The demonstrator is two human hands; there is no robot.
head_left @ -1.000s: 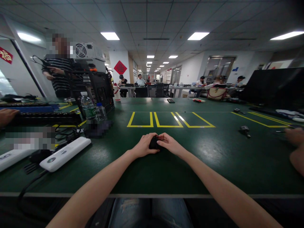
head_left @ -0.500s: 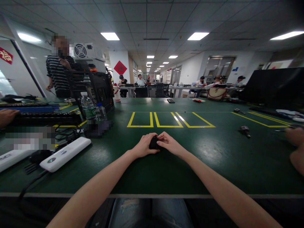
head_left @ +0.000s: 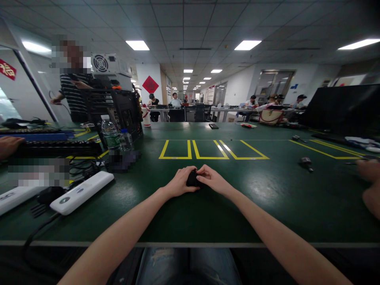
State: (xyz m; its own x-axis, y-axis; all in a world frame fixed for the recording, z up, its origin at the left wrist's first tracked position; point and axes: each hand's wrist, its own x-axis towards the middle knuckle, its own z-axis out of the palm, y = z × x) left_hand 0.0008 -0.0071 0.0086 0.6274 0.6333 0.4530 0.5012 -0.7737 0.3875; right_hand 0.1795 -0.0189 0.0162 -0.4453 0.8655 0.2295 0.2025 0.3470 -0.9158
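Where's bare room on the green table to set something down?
Bare green tabletop: between the right hand and the small dark gadget to its right; also between the bare forearms, down to the near edge. Crowded: left side, with the oblong white power strip, clear plastic bottles and black computer case.

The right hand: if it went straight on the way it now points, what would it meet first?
The black object, which the right hand seems to touch; beyond it, probably the left hand, though depth there is hard to judge.
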